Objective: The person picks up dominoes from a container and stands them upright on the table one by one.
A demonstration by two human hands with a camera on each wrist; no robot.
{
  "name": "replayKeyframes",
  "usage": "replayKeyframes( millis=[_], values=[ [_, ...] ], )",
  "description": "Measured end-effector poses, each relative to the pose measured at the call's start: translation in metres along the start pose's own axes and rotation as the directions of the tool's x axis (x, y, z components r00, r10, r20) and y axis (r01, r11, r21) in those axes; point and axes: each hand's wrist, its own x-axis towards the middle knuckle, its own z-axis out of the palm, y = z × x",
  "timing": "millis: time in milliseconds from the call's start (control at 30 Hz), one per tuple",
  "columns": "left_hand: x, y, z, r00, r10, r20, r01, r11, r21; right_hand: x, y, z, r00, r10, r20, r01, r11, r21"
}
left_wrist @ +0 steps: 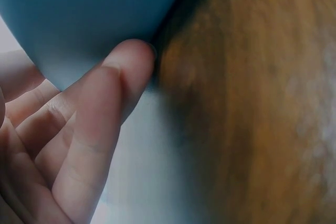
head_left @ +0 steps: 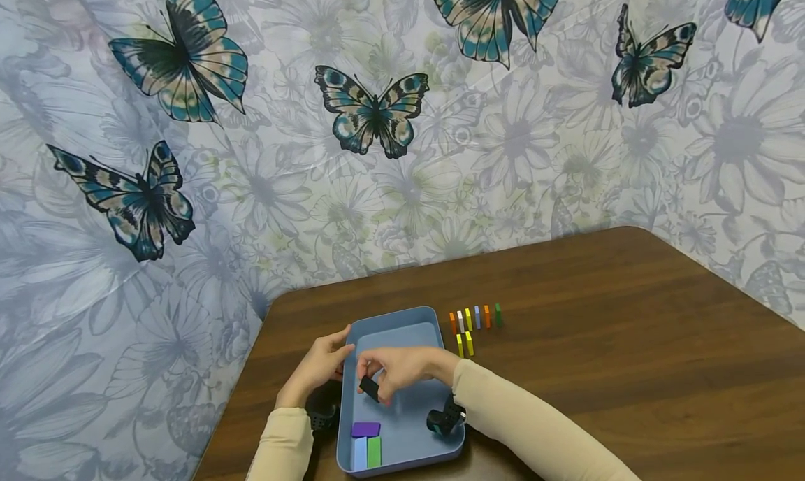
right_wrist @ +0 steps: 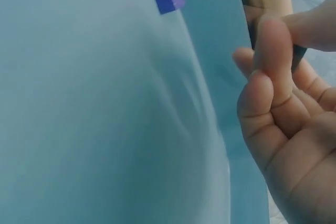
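My right hand point(head_left: 399, 368) pinches a small black block point(head_left: 370, 388) between thumb and fingers, over the blue tray point(head_left: 402, 318). In the right wrist view the fingers point(right_wrist: 273, 51) cover most of the block, and only a dark corner of it shows. My left hand point(head_left: 321, 365) holds the tray by its left side, with fingertips point(left_wrist: 134, 59) against the outer wall near the table. At the tray's near left corner, a purple block point(head_left: 366, 429) lies above a light blue block point(head_left: 360, 454) and a green block point(head_left: 374, 452), which are side by side.
On the brown table point(head_left: 597, 313), right of the tray, several thin coloured blocks point(head_left: 477, 317) stand in a row, with two yellow blocks point(head_left: 469, 343) nearer. A wall covering with butterflies point(head_left: 376, 114) rises behind the table. Black wrist cameras point(head_left: 445, 418) are strapped to both wrists.
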Motion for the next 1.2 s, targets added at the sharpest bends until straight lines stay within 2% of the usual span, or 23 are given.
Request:
replayKeyframes(
  millis=[200,533,800,1200],
  values=[
    [0.001,0.000,0.000,1.000,-0.006,-0.001,0.006,1.000,-0.008,-0.004,-0.001,-0.001,1.000,-0.022,0.018,0.020,0.995,0.096],
    [0.001,-0.001,0.000,1.000,0.004,0.006,-0.004,1.000,-0.003,-0.014,-0.005,0.000,0.999,-0.043,0.027,0.039,0.990,0.134],
    [0.000,0.001,-0.001,1.000,-0.005,0.014,0.005,1.000,-0.018,-0.024,-0.013,-0.006,0.997,-0.080,0.025,0.076,0.990,0.118],
    [-0.002,0.002,-0.001,1.000,-0.019,0.004,0.019,1.000,-0.010,-0.039,-0.017,-0.015,0.992,-0.109,-0.065,0.113,0.992,0.059]
  ],
)
